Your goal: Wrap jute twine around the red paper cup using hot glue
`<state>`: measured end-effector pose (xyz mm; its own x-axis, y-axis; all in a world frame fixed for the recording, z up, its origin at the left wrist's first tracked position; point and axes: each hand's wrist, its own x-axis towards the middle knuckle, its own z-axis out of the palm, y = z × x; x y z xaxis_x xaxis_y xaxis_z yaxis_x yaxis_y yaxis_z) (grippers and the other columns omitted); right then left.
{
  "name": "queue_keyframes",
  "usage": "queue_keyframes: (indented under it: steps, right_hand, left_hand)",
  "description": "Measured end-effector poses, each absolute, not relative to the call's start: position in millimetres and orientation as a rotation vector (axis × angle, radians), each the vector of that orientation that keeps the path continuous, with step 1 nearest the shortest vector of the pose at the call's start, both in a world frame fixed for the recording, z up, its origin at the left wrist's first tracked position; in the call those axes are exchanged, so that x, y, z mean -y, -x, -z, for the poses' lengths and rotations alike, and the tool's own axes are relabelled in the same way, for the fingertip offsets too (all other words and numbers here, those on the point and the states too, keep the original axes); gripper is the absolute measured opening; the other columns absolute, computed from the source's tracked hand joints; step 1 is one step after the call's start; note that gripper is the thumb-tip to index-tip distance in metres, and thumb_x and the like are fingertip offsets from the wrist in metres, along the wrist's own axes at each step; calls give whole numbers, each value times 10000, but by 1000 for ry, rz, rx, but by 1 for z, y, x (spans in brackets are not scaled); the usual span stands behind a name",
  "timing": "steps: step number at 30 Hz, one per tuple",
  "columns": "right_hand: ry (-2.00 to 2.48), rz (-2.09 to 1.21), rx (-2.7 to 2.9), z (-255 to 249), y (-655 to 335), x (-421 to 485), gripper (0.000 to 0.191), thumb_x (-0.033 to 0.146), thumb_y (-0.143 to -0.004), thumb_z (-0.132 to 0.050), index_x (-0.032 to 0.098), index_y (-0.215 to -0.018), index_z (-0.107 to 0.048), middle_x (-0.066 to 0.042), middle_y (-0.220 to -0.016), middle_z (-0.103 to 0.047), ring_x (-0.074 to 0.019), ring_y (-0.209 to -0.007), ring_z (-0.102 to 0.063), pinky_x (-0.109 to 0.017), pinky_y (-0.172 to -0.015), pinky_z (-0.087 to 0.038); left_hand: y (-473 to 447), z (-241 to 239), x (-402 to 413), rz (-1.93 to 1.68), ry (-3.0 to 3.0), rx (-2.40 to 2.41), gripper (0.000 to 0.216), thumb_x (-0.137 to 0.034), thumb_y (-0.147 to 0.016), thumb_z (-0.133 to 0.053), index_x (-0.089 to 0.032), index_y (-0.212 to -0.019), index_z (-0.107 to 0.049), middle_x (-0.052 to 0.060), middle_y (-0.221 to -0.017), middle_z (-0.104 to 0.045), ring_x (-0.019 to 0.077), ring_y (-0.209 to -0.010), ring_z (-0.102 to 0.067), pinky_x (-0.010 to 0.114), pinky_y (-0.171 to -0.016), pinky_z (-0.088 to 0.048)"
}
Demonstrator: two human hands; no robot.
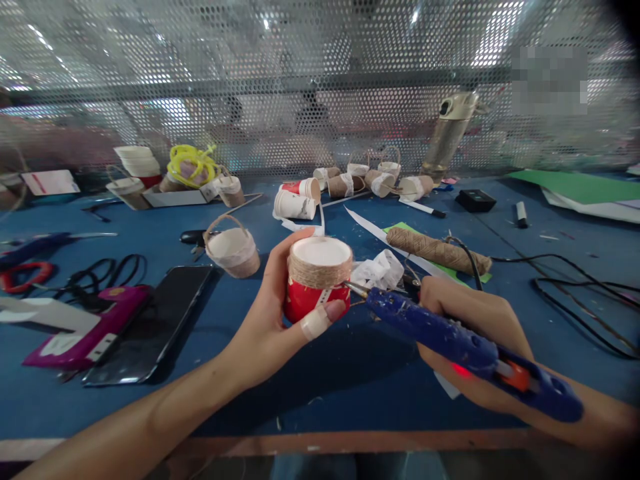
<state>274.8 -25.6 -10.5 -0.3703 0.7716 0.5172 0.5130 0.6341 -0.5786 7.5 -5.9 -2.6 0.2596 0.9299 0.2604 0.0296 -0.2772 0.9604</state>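
Observation:
My left hand (273, 317) is wrapped round a red paper cup (305, 301), its thumb, with a white bandage on it, pressed to the front. Jute twine (320, 273) is wound in a band round the cup's upper part, just under the white rim. In my right hand (475, 333) is a blue hot glue gun (430, 327), pointing left. Its metal nozzle meets or nearly meets the cup's right side, at the lower edge of the twine. A thin loose strand shows below the nozzle. Behind the gun lies a roll of twine (437, 250) on green paper.
A finished-looking small basket (234, 250) stands left of the cup, with a phone (150, 327) and a purple item (95, 333) nearer. Several twine-wrapped cups (380, 181), a crumpled white lace strip (379, 269) and a bottle (450, 137) stand farther back. Black cable (560, 263) loops at right.

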Motion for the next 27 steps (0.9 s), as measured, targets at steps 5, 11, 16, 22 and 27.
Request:
queue_keyframes:
  steps: [5,11,16,22,27]
  right_hand:
    - [1028,-489,2064,7,-278,24,284,103,-863,-630,247,-749,-413,52,-683,-475,-124,-584,-434,-297,-551,-326]
    - [1004,-636,2067,0,-279,23,259,149,-884,-628,251,-731,-445,58,-619,-460,-121,-526,-408,-283,-499,-352]
    - [1090,-717,1988,4,-277,18,197,162,-899,-626,241,-745,-530,42,-636,-515,-129,-547,-454,-283,-499,-359]
    - [1172,-865,1712,9,-270,13,284,279,-953,-687,249,-711,-542,75,-540,-480,-106,-456,-445,-270,-488,-419]
    - [1069,-958,1549,12,-264,12,186,418,-919,-798,282,-887,-674,0,-912,-740,-206,-877,-733,-327,-787,-614]
  left_hand:
    - [-5,3,5,-1151,-1462,-843,683,-309,-898,-845,-375,-1489,-507,14,-1411,-655,252,-1232,-670,323,-1022,-591]
    - [-1,9,2,-1133,-1357,-724,695,-303,-893,-840,-391,-1513,-538,31,-1351,-706,249,-1168,-703,318,-964,-632]
    - [-1,10,0,-1108,-1271,-723,745,-331,-875,-848,-399,-1547,-534,37,-1346,-734,261,-1152,-730,310,-935,-639]
    - [-5,7,1,-1116,-1197,-736,786,-356,-813,-899,-368,-1528,-572,55,-1405,-726,319,-1221,-713,353,-950,-644]
    - [-7,10,1,-1003,-1186,-730,669,-315,-884,-863,-405,-1481,-576,14,-1394,-720,265,-1221,-716,293,-952,-624]
